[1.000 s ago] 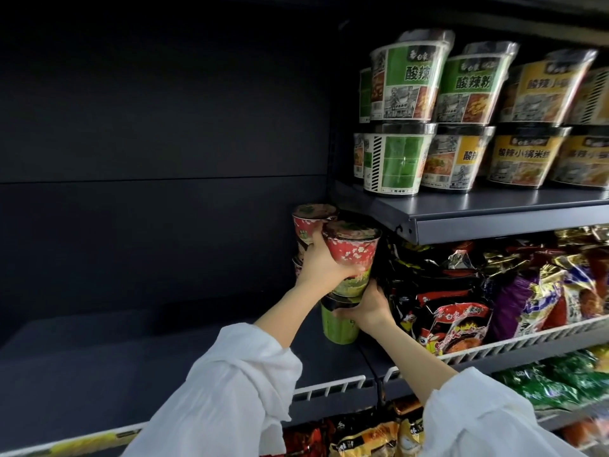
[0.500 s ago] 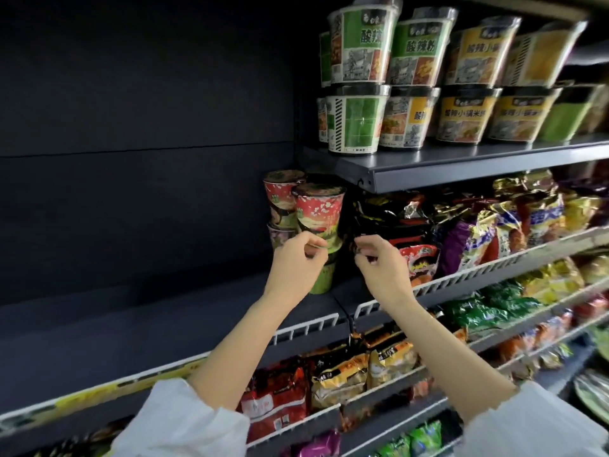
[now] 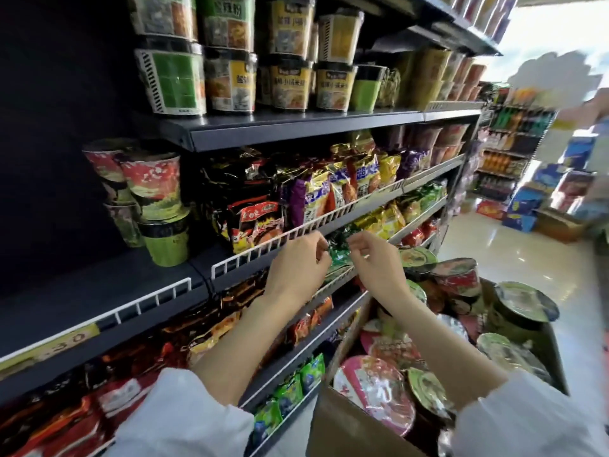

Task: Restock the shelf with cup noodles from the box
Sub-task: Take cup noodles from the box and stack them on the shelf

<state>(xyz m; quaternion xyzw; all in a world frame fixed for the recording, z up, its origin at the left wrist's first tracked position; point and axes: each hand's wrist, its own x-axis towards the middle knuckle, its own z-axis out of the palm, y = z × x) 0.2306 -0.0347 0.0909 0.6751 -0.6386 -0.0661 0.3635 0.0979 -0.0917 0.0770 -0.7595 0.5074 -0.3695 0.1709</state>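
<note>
Two stacks of cup noodles stand on the dark shelf (image 3: 99,291) at the left: a red-flowered cup (image 3: 153,184) sits on a green cup (image 3: 166,242), with a second stack (image 3: 110,189) behind. A cardboard box (image 3: 346,427) at the lower right holds several cup noodles (image 3: 375,387) with red and green lids. My left hand (image 3: 296,268) and my right hand (image 3: 379,265) hover side by side between shelf and box, fingers loosely curled, holding nothing.
Green and yellow noodle tubs (image 3: 230,77) fill the upper shelf. Noodle packets (image 3: 296,192) sit behind a white wire rail (image 3: 306,229) to the right of the cups. Lower shelves hold more packets. A glossy aisle floor (image 3: 527,258) runs right.
Both hands have let go of the stacked cups and pulled back and right from the shelf. The view has swung right, bringing the box of cup noodles into sight.
</note>
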